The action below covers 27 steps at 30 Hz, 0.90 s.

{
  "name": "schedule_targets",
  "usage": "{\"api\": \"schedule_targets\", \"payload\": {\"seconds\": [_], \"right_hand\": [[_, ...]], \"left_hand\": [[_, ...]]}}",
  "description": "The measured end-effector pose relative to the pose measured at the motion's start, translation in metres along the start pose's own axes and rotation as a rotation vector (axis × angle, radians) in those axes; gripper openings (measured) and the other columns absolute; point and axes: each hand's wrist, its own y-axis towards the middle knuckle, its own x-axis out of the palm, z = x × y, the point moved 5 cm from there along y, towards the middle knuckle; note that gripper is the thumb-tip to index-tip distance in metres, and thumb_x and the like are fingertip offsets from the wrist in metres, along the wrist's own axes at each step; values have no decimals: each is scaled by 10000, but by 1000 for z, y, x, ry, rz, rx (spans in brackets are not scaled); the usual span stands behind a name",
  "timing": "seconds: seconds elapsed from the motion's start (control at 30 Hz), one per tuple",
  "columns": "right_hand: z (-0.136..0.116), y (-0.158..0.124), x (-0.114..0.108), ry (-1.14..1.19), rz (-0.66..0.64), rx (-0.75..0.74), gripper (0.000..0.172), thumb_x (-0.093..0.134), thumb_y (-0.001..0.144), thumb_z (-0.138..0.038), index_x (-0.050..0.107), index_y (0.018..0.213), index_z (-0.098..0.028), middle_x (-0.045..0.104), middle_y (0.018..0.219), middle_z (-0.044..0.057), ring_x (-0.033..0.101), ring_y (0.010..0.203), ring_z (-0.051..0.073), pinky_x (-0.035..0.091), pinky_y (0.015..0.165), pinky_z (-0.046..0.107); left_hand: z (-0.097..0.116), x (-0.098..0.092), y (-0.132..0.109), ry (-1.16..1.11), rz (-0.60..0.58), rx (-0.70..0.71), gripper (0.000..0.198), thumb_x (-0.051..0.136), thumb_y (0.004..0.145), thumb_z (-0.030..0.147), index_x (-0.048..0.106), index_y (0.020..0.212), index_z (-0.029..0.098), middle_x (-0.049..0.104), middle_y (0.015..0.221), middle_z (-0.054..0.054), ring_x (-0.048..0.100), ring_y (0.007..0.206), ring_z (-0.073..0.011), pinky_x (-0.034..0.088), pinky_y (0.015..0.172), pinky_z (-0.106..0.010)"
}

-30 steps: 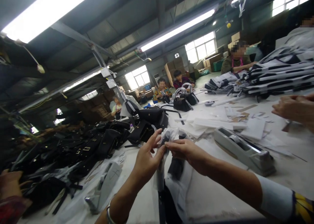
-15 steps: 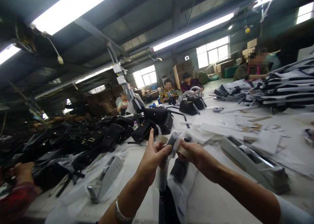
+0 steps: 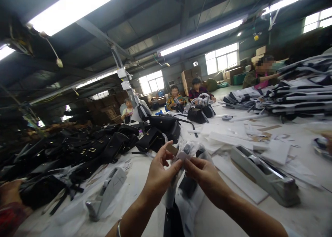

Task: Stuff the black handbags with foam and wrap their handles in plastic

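In the middle of the head view, my left hand [image 3: 162,169] and my right hand [image 3: 204,173] meet at a black bag strap [image 3: 188,187] wrapped in clear and white film [image 3: 188,147]. My left thumb and fingers are closed on the wrapped strap, and a tan flat piece [image 3: 172,149] stands by those fingers. Between the two thumbs is a small pale flat piece [image 3: 183,156], pinched by my right fingertips against the wrap. Whether it is tape or card I cannot tell. Below, a black bag part [image 3: 173,218] hangs toward me.
Grey tape dispensers stand left [image 3: 107,192] and right [image 3: 264,174] of my hands. Black bags [image 3: 103,150] are heaped at the left, near another person's hand [image 3: 11,192]. Wrapped straps [image 3: 303,91] are stacked at the right. White sheets [image 3: 238,185] lie on the table; several people sit beyond.
My right fingers have shifted left, close to my left thumb, and the small pale piece now shows flat between them. The view has shifted slightly.
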Motion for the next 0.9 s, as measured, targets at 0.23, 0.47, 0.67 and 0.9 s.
{"api": "schedule_targets", "payload": {"seconds": [0.23,0.47,0.67,0.9], "right_hand": [[5,1,-4,16,129,27,308,748,809,-467,734,858,-163,551,746,-2,418,683,112,343,647,258],[1,-3,-2,-47,198,12,344,765,771,-503,746,764,-160,533,655,-9,429,652,120,334,611,263],[-4,-4,6,-52,198,-24,345,756,775,-503,734,694,-169,534,611,-7,437,617,124,334,591,266],[-3,-5,9,47,148,-14,334,800,738,-466,698,648,-161,560,637,7,478,614,127,380,599,268]], "left_hand": [[19,6,-9,239,64,139,354,697,814,294,677,1162,230,714,1134,-40,621,1046,-229,431,900,-336],[36,2,-13,330,52,217,234,599,874,302,733,1050,224,753,962,-19,669,885,-201,493,809,-303],[41,3,-16,647,204,431,184,638,869,287,771,995,269,780,946,-33,719,849,-226,528,795,-318],[33,17,-33,709,171,536,409,597,851,146,685,1239,240,667,1254,-110,659,1122,-339,504,979,-452]]}}
